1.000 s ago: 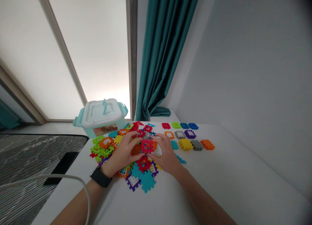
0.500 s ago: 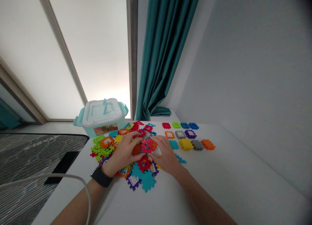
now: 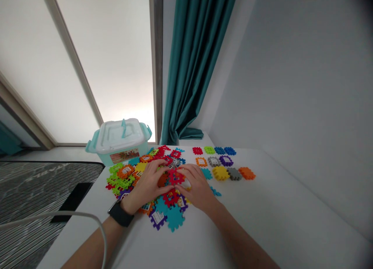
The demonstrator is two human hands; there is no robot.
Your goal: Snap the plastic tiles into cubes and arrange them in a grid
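A red notched interlocking tile (image 3: 176,177) with openings is held between my two hands, just above a pile of similar tiles. My left hand (image 3: 151,179), with a black watch at the wrist, grips it at the left side, thumb low and fingers high. On the right side my right hand (image 3: 196,185) curls its fingers and thumb around the tile's edge. Below the hands lie another red tile (image 3: 170,198), a light-blue tile (image 3: 175,217) and a purple-framed tile (image 3: 157,218). Green tiles (image 3: 124,181) are heaped left of my left hand.
A lidded plastic box (image 3: 122,138) stands at the back left. Rows of sorted tiles, including a yellow tile (image 3: 220,173) and an orange tile (image 3: 247,173), lie to the right. A dark phone-like slab (image 3: 71,203) sits left of the table, near a white cable (image 3: 72,213).
The red tile has been turned between my fingers, and its face looks different. My right fingers have shifted slightly left and down over it. The view has moved a little.
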